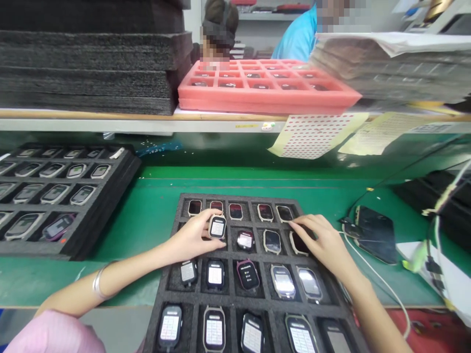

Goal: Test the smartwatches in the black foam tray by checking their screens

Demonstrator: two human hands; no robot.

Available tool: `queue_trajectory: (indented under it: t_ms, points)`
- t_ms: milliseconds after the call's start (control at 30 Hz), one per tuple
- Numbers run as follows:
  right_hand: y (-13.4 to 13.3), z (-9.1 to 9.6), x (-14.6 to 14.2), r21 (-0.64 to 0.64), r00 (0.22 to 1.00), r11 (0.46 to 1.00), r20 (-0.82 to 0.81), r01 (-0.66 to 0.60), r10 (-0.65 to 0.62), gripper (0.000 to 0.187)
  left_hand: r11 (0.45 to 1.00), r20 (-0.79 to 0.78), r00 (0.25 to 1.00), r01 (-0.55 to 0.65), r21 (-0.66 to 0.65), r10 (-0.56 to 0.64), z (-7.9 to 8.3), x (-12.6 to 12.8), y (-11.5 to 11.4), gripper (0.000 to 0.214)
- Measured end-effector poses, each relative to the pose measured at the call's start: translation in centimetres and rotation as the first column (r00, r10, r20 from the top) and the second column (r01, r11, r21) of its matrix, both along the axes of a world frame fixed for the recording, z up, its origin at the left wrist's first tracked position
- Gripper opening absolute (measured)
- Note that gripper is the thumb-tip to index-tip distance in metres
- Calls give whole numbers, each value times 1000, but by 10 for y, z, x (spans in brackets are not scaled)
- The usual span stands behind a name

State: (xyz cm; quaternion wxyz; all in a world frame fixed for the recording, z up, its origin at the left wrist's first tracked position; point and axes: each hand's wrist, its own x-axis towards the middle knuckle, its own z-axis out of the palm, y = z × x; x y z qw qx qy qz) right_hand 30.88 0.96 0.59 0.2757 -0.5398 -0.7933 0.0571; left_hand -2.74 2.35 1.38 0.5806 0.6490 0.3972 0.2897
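A black foam tray (172,274) with square pockets lies on the green mat in front of me, a small smartwatch body in nearly every pocket. My left hand (193,238) pinches one lit watch body (217,227) with thumb and fingers, over the second row. My right hand (322,240) rests on the right end of the same row, fingers curled over a dark-screened watch body (299,243) that is partly hidden. A silver bangle (98,282) circles my left wrist.
A second black tray (91,215) of watch bodies sits at left. A dark phone (375,230) with a white cable lies at right. On the shelf behind are stacked black foam (91,63), a pink tray (265,93) and paper stacks. Two people sit beyond the shelf.
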Motion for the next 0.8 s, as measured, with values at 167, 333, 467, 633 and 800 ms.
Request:
queue_trajectory:
  t_ms: [167, 333, 467, 633, 800]
  points:
    - [-20, -20, -1, 35, 964, 987, -221, 157, -146, 22, 920, -417, 909, 164, 356, 0, -14, -3, -3, 51]
    - [-35, -19, -20, 51, 948, 967, -219, 248, -231, 18, 837, -746, 661, 361, 411, 81, 7, -6, 4, 61]
    - [-53, -8, -35, 36, 964, 964, -63, 262, -259, 19, 784, -813, 582, 497, 372, 17, 30, 0, 3, 68]
    - [-73, 0, -45, -2, 936, 950, 169, 313, -308, 17, 656, -725, 658, 642, 397, -204, 27, 53, -1, 35]
    - [-81, -7, -36, -47, 934, 966, 268, 255, -234, 19, 605, -818, 550, 713, 354, -170, 12, 119, -3, 35]
